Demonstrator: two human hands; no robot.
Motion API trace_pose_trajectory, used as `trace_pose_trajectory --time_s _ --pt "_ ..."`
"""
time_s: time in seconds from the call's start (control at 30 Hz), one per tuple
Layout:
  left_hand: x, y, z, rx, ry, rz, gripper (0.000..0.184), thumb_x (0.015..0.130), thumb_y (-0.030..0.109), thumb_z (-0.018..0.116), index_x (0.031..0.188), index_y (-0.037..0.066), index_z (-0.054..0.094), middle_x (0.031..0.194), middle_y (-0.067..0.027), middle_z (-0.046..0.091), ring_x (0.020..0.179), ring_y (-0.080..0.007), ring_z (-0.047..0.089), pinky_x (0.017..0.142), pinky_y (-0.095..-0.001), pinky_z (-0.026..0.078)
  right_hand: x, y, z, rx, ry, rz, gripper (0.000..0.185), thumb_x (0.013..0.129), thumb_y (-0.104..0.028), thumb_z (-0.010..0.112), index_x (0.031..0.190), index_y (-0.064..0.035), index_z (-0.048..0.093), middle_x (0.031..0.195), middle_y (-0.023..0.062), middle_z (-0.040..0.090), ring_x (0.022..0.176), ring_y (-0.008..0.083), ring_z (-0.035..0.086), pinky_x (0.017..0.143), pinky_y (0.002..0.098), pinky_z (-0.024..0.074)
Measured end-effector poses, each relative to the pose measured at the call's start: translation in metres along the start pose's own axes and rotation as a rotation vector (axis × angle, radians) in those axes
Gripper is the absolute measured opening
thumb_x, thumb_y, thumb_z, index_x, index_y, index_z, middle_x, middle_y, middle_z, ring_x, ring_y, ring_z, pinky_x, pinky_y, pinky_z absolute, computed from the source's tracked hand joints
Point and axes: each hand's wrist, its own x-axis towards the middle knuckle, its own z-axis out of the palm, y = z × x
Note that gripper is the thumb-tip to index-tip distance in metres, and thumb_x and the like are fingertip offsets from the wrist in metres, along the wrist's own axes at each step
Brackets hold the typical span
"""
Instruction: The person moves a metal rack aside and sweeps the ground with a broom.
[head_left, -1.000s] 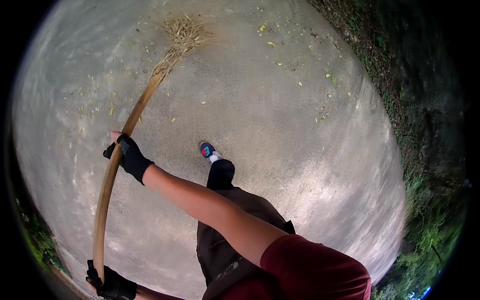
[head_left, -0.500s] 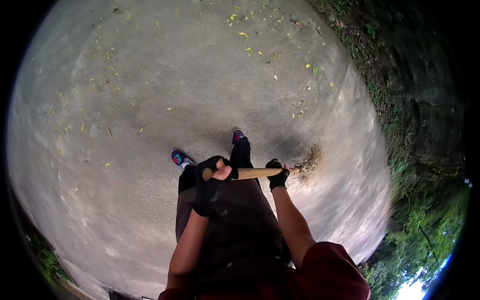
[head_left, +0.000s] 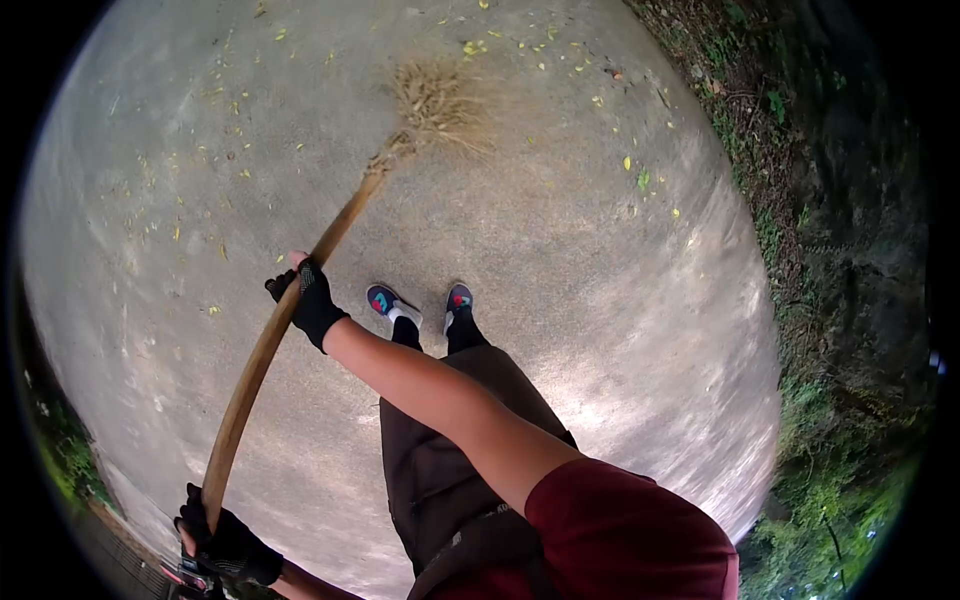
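A broom (head_left: pixel 262 350) with a long wooden handle slants across the left half of the view. Its straw head (head_left: pixel 440 105) is over the pavement ahead of my feet, its bristles smeared by motion. My right hand (head_left: pixel 312 302), in a black fingerless glove, is wrapped round the middle of the handle, with the arm stretched across my body. Lower left, my left hand (head_left: pixel 222 540), gloved the same way, grips the handle near its top end. Part of my left forearm is cut off by the frame's bottom edge.
I stand on grey pavement (head_left: pixel 600 300), my two shoes (head_left: pixel 385 300) close together. Small yellow leaves (head_left: pixel 475 47) are scattered ahead and to the left. A planted verge (head_left: pixel 720 110) borders the right side. Green plants (head_left: pixel 70 460) and a grating (head_left: pixel 125 550) show at the lower left.
The broom head has swung from my right side to ahead of me. Both hands have moved left, still on the handle. My feet are now closer together.
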Motion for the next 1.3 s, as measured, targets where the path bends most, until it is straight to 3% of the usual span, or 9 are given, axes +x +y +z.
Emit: trace_pose_trajectory --time_s 0.13,0.27,0.4,0.63,0.73,0.83,1.17,1.23,1.3 --pt "-0.033 0.027 0.099 0.229 0.542 0.312 0.026 0.087 0.018 0.045 0.073 -0.002 0.055 0.07 -0.0071 0.055 0.08 -0.0215 0.059 0.083 -0.039 0.044 -0.01 0.042 0.103 -0.483 -0.171 -0.036 0.033 0.08 -0.036 0.064 0.082 -0.0085 0.046 0.058 0.0083 0.053 0.051 0.0225 0.057 0.052 0.0345 0.0501" --pt "0.007 0.066 -0.052 0.631 0.28 0.429 0.024 0.092 0.033 0.039 0.071 0.021 0.044 0.065 0.0079 0.042 0.059 -0.0095 0.046 0.058 -0.026 0.037 -0.069 0.071 0.097 -0.4 -0.186 0.095 0.034 0.083 -0.037 0.064 0.085 -0.0086 0.045 0.062 0.0084 0.054 0.056 0.0217 0.06 0.064 0.0355 0.0547" --pt "0.048 0.012 -0.004 -0.243 0.318 -0.011 0.03 0.086 0.017 0.044 0.061 0.015 0.028 0.055 0.0029 0.027 0.057 -0.0108 0.032 0.067 -0.0316 0.033 -0.113 -0.028 0.029 0.166 0.032 0.13 0.026 0.083 -0.018 0.067 0.076 -0.0109 0.043 0.063 0.0021 0.041 0.054 0.0205 0.05 0.071 0.0446 0.053" --pt "-0.009 -0.188 0.303 -0.284 -0.539 -0.659 0.034 0.078 0.023 0.056 0.063 0.012 0.028 0.053 0.0017 0.03 0.052 -0.0139 0.035 0.067 -0.0347 0.041 -0.223 -0.33 -0.15 0.191 0.378 -0.856 0.029 0.079 -0.038 0.06 0.064 -0.0178 0.045 0.06 -0.0024 0.046 0.056 0.0159 0.049 0.056 0.0302 0.0432" --pt "-0.111 -0.224 0.424 -0.06 -0.83 -0.736 0.027 0.083 0.009 0.055 0.062 0.008 0.039 0.058 0.0007 0.044 0.058 -0.0083 0.043 0.059 -0.0252 0.036 -0.3 -0.437 -0.257 0.844 -0.284 -0.522 0.04 0.069 -0.048 0.057 0.068 -0.0113 0.04 0.055 0.0001 0.041 0.055 0.0169 0.049 0.055 0.0316 0.0418" --pt "-0.198 -0.257 0.507 -0.086 -1.011 -0.805 0.025 0.079 0.01 0.066 0.062 0.008 0.047 0.057 0.0041 0.042 0.057 -0.0067 0.042 0.054 -0.023 0.032 -0.349 -0.528 -0.365 0.72 0.27 -0.79 0.045 0.067 -0.05 0.052 0.075 -0.0061 0.041 0.052 0.003 0.045 0.051 0.0177 0.05 0.056 0.0336 0.0421" --pt "-0.027 -0.132 0.37 -0.296 -0.104 -0.309 0.029 0.09 0.017 0.046 0.067 0.012 0.029 0.058 0.0012 0.03 0.058 -0.0126 0.034 0.07 -0.0319 0.036 -0.108 -0.39 -0.032 0.269 0.417 -0.374 0.024 0.079 -0.023 0.06 0.067 -0.0161 0.041 0.057 0.0004 0.038 0.046 0.0181 0.043 0.053 0.0389 0.0464" --pt "-0.047 -0.062 0.299 0.19 0.0 -0.053 0.032 0.091 0.024 0.042 0.08 -0.001 0.059 0.08 -0.0123 0.063 0.092 -0.0269 0.059 0.09 -0.0386 0.042 -0.09 -0.321 0.052 0.125 0.267 -0.241 0.026 0.081 -0.023 0.059 0.07 -0.0139 0.038 0.05 0.0016 0.034 0.04 0.0196 0.039 0.053 0.0391 0.0491" --pt "-0.076 -0.046 0.32 1.215 0.128 0.361 0.026 0.092 0.028 0.046 0.071 0.014 0.048 0.066 0.0015 0.048 0.067 -0.0147 0.048 0.064 -0.0295 0.037 -0.071 -0.29 0.106 -0.177 0.105 -0.064 0.029 0.081 -0.031 0.062 0.073 -0.0125 0.041 0.053 0.0049 0.043 0.045 0.0217 0.049 0.053 0.0374 0.05"
